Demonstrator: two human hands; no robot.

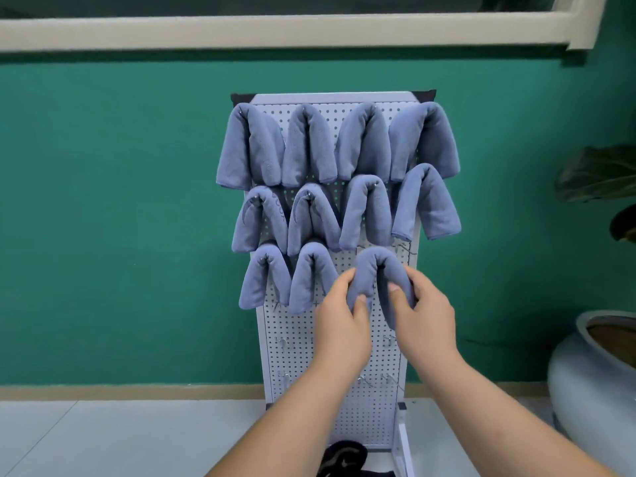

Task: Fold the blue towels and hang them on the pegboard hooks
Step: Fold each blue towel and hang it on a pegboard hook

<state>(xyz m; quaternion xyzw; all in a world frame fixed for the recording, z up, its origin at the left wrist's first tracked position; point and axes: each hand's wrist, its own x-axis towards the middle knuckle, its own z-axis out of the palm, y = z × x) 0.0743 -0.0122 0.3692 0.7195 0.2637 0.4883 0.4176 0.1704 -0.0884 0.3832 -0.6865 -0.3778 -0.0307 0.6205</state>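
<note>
Blue towel pinched by left hand & right hand at pegboard; 2nd-row towel lettering illegible.

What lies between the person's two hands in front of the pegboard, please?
In the head view, a folded blue towel arches between the left hand and right hand, each gripping one end; white pegboard shows in the gap below.

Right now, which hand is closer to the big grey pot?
Right. The right hand grips the towel by its right end, on the side toward the pot; the left hand grips its left end, farther away.
</note>
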